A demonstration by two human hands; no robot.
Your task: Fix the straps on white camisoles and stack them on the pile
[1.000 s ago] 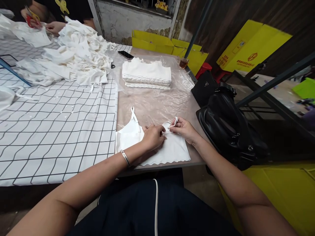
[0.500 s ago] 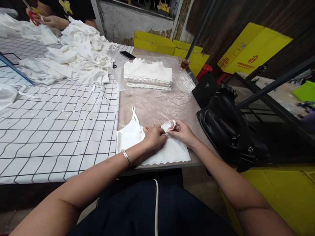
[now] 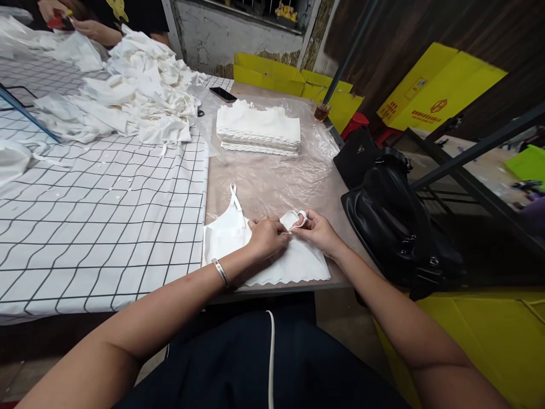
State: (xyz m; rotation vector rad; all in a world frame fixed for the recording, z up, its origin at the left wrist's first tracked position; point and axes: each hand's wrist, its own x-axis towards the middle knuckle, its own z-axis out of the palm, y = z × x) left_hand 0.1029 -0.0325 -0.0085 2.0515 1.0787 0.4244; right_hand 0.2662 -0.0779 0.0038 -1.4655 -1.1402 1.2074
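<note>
L hand [image 3: 266, 237], R hand [image 3: 318, 229], pinching strap [image 3: 297, 220]

Tabletop [image 3: 272, 182]: brown, covered left by a white cloth with black grid [image 3: 106, 216], right by clear plastic sheet [image 3: 298, 170].
Back wall [image 3: 213, 34]: rough, whitish, stained along base.
Right wall [image 3: 400, 34]: dark wood panels.
Yellow cartons [image 3: 438, 85]: flattened, leaning on right wall; more behind tabletop.
Metal frame [image 3: 468, 153]: dark bars, right side.
Red stool [image 3: 355, 120]: partly hidden, beyond the tabletop's far right edge.
Light: even, diffuse.
</note>
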